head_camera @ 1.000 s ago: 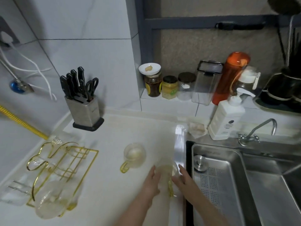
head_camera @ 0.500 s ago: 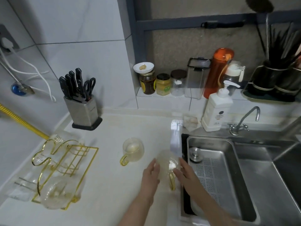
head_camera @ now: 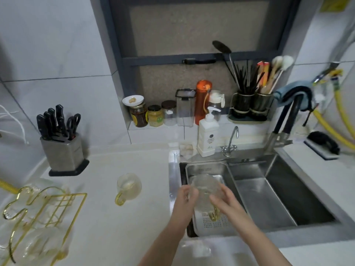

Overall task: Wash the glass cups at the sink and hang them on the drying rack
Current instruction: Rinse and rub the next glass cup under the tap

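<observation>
Both hands, left point(head_camera: 186, 196) and right point(head_camera: 223, 198), clasp the cup point(head_camera: 205, 191), mouth tipped away, tap point(head_camera: 288, 120) off right.

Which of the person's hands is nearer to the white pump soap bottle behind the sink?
Right. The right hand holds the clear glass cup on the side below the white pump soap bottle; the left hand grips the cup's far side, further left.

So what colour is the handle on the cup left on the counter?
Yellow-gold, on the clear glass cup; seen in the head view.
</observation>
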